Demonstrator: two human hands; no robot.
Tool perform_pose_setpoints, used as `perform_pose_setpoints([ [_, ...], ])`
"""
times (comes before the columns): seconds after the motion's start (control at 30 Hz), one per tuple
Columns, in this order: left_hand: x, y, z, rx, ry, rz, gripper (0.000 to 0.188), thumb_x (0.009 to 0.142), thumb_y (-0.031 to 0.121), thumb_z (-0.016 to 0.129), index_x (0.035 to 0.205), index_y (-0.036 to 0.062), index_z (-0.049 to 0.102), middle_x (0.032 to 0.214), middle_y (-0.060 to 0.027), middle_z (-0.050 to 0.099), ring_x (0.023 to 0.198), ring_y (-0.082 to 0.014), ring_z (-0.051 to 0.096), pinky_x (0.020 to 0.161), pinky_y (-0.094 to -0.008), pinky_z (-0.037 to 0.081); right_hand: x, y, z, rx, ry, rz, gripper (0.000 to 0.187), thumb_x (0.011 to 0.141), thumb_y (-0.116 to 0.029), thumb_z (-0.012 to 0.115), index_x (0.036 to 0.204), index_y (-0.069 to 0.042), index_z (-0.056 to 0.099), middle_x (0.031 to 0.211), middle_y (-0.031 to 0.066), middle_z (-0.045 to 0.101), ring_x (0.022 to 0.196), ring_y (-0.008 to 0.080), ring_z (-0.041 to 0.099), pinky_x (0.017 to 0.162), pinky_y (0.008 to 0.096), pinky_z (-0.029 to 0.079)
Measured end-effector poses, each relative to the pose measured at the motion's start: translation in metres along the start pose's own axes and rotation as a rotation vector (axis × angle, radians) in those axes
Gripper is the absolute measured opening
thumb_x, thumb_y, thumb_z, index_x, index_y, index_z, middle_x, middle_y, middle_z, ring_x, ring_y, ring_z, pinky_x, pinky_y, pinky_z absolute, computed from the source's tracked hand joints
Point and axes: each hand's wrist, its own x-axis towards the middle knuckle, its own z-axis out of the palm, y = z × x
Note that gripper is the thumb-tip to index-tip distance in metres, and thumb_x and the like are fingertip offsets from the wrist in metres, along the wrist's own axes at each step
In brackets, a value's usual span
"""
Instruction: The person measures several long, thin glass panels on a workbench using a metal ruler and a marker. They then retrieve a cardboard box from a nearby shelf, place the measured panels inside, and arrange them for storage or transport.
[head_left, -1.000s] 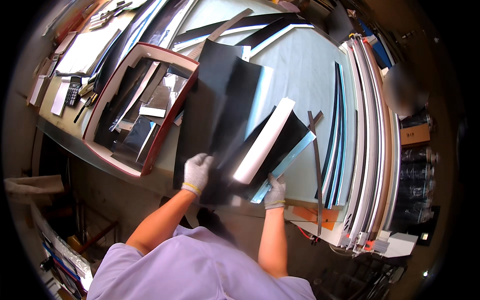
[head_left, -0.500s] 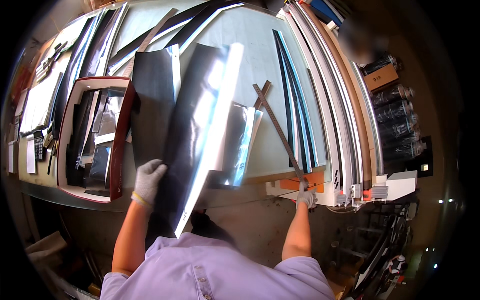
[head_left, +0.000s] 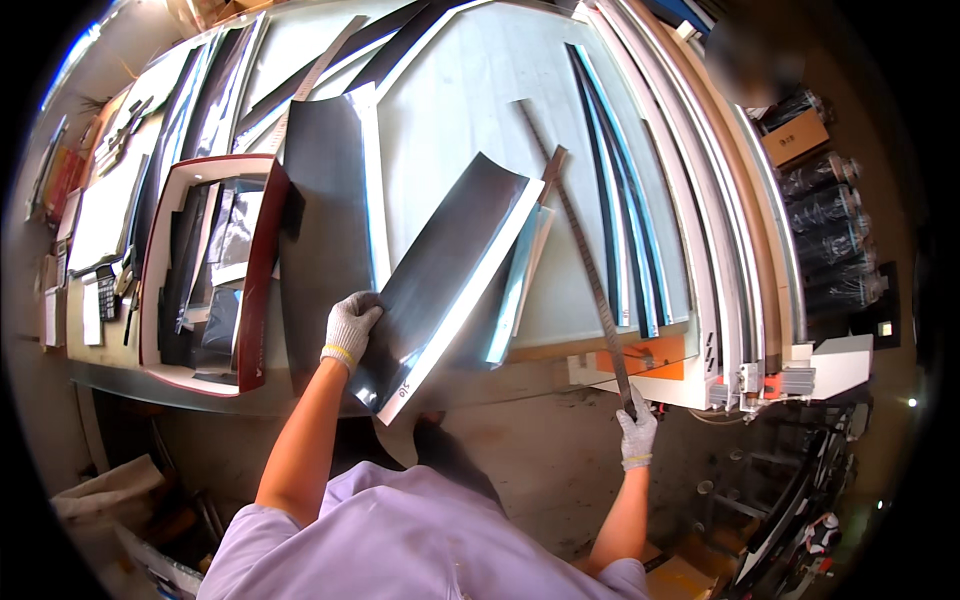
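Note:
My left hand (head_left: pixel 352 328), in a pale knit glove with a yellow cuff line, pinches the left edge of a dark glossy film sheet (head_left: pixel 450 250). This sheet has a white strip along its right edge and slants over the table's front. Beneath it, part of another sheet with a blue-white edge (head_left: pixel 515 290) shows. A second dark film sheet (head_left: pixel 325 200) lies to its left. My right hand (head_left: pixel 637 432), gloved too, is closed round the near end of a long metal ruler (head_left: pixel 585 260). The ruler slants away over the table and crosses a shorter brownish strip (head_left: pixel 555 170).
A red-edged box (head_left: pixel 268 290) of film pieces stands at the left. Narrow dark strips (head_left: pixel 625 220) lie right of the ruler, beside a long rail assembly (head_left: pixel 735 210). An orange panel (head_left: pixel 645 357) sits by the table's front edge. Wrapped rolls (head_left: pixel 835 245) are stacked far right.
The film sheet in my left hand has swung lower and flatter, tilting further right. My right hand, still at the ruler's end, has come nearer to me, and the ruler has shifted with it.

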Motion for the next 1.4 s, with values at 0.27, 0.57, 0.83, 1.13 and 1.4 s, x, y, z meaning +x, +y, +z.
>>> perform_pose_setpoints([
  [0.27,-0.002,0.020,-0.040,0.240,0.092,0.091,0.043,0.085,-0.004,0.059,0.127,0.0028,0.067,0.116,-0.0150,0.073,0.106,-0.0217,0.070,0.095,-0.0308,0.052,0.028,0.001,-0.004,-0.220,-0.295,0.005,0.061,0.072,0.010,0.071,0.130,-0.010,0.069,0.101,0.0086,0.059,0.094,0.0221,0.056,0.090,0.0333,0.049],
  [0.57,0.002,0.010,-0.037,0.397,0.145,0.118,0.047,0.085,-0.003,0.057,0.129,0.0102,0.066,0.121,-0.0181,0.070,0.114,-0.0322,0.067,0.099,-0.0353,0.051,0.055,-0.027,-0.005,-0.520,-0.242,-0.093,0.058,0.072,0.005,0.075,0.126,-0.013,0.070,0.098,0.0104,0.059,0.092,0.0297,0.055,0.091,0.0400,0.045],
  [0.83,-0.003,0.025,-0.037,0.342,0.119,0.084,0.048,0.086,-0.009,0.055,0.131,0.0053,0.065,0.122,-0.0160,0.070,0.115,-0.0264,0.066,0.103,-0.0317,0.048,0.056,-0.031,-0.003,-0.599,-0.213,-0.172,0.058,0.071,0.004,0.077,0.125,-0.016,0.071,0.095,0.0103,0.059,0.090,0.0317,0.056,0.088,0.0424,0.044],
  [1.13,0.003,0.011,-0.044,0.113,0.127,0.069,0.045,0.084,-0.004,0.059,0.129,-0.0028,0.064,0.121,-0.0180,0.070,0.113,-0.0239,0.067,0.100,-0.0310,0.048,0.052,0.001,0.032,0.066,-0.019,0.005,0.057,0.077,0.008,0.067,0.133,-0.001,0.065,0.113,0.0088,0.064,0.106,0.0194,0.059,0.098,0.0321,0.046],
  [1.4,0.004,0.010,-0.060,0.132,0.455,0.123,0.041,0.089,-0.006,0.056,0.128,-0.0046,0.064,0.119,-0.0156,0.070,0.108,-0.0232,0.066,0.100,-0.0315,0.048,0.084,-0.036,0.102,-0.849,0.459,0.056,0.057,0.081,-0.009,0.078,0.135,-0.018,0.062,0.133,0.0164,0.050,0.120,0.0347,0.051,0.103,0.0451,0.044],
])
